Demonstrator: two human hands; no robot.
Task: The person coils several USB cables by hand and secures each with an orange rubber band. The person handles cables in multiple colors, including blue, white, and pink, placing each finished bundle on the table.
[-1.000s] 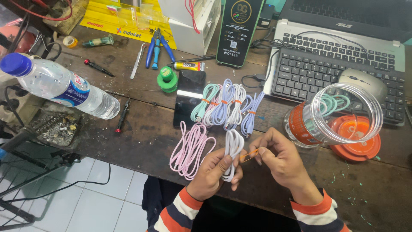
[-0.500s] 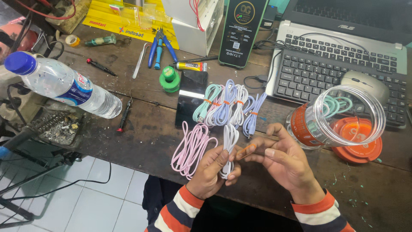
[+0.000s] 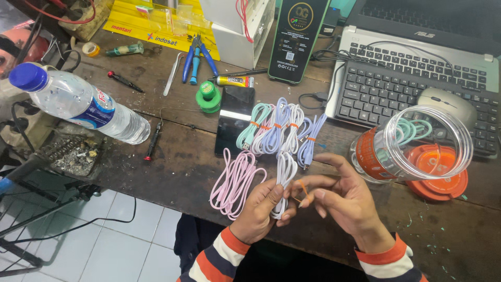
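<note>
a white coiled cable (image 3: 284,183) is held just above the near edge of the wooden table (image 3: 172,172), between both hands. the left hand (image 3: 258,214) is closed around the lower part of the coil, thumb pressed across the strands. the right hand (image 3: 342,196) is partly open: thumb and forefinger are pinched on a thin orange twist tie (image 3: 301,190) at the coil's waist, while the other fingers are spread loose.

the step in hand is judged to be the binding of the coil. it would be done well if the loops were kept flat and even under the left thumb, the tie were wrapped at the middle of the bundle, and its ends were twisted snug without the strands being kinked.

the coil's long axis runs near to far, almost upright in the view; its looped end points away toward the finished bundles, its lower end is tucked in the left palm.

just left of it, an untied pink cable (image 3: 235,183) is laid on the table. a little farther, bundled cables (image 3: 279,130) in mint, lilac and white, each tied in orange, are fanned beside a dark phone (image 3: 234,120). to the right, a clear jar (image 3: 417,143) lies on its side with its orange lid (image 3: 438,177) near. farthest back, a laptop (image 3: 412,83) is seen.
</note>
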